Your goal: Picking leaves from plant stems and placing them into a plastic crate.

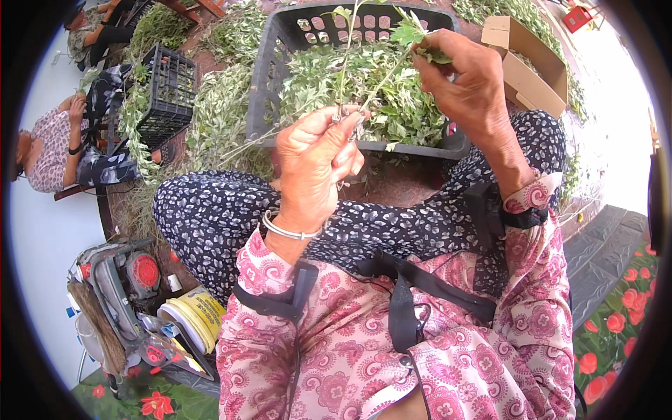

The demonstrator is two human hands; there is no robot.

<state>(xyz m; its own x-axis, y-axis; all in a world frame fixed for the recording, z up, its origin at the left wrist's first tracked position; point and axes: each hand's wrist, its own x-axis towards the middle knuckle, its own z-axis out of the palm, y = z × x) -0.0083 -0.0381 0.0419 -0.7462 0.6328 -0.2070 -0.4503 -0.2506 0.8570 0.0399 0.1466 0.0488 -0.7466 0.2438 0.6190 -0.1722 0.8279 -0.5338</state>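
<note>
In front of me, my left hand (318, 154) grips thin leafy stems (343, 77), its thumb and fingers pressed on their grey, withered lower parts. Higher up to the right, my right hand (458, 87) is closed on a sprig of green leaves (413, 35), pinched at the top of a stem that slants down to my left hand. Both hands are over a dark plastic crate (262, 94), which holds a heap of cut green and pale leaves (385, 119).
A cardboard box (546, 84) stands behind at right. At left, a seated person (52, 157) handles sprigs beside a black crate (164, 94); another person's legs show above. Loose plants (224, 105) cover the floor. A grey-red machine (119, 287) and yellow bucket (196, 315) sit lower left.
</note>
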